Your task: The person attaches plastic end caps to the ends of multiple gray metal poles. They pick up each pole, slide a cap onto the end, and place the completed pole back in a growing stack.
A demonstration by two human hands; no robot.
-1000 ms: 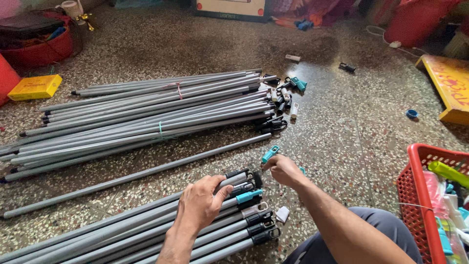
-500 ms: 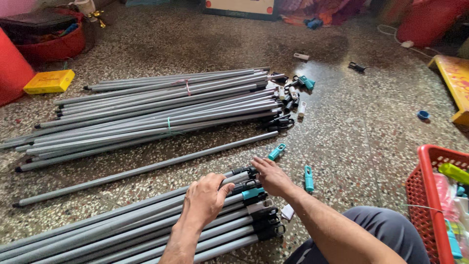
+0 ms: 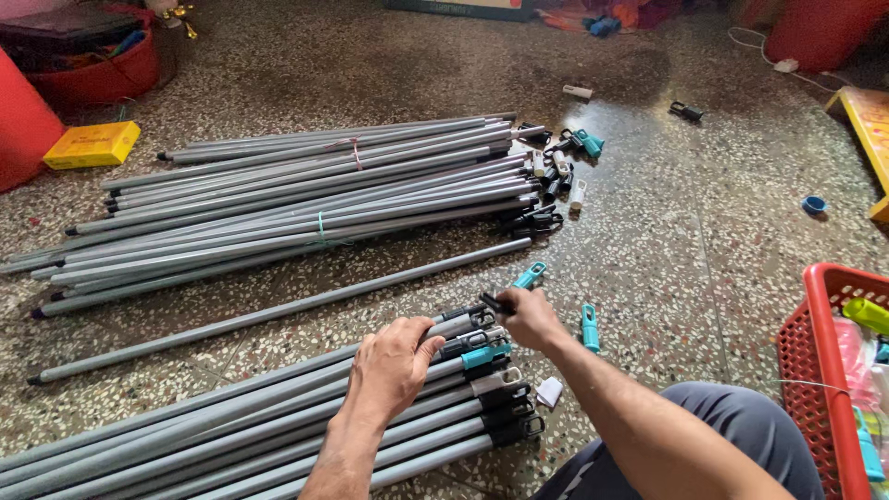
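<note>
R hand (image 3: 526, 319) shifted onto black end cap (image 3: 494, 303), L hand (image 3: 394, 363) flat – smooth grey poles (image 3: 231, 421)

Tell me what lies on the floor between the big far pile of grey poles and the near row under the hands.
One single grey pole lies between the far pile and the near row, seen in the head view.

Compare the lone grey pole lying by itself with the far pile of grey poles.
The lone pole lies single on the floor; the far pile is many poles stacked, some tied with bands. The lone pole's near end looks bare; the far pile's ends carry dark and teal caps. Both are grey and point roughly the same way.
</note>
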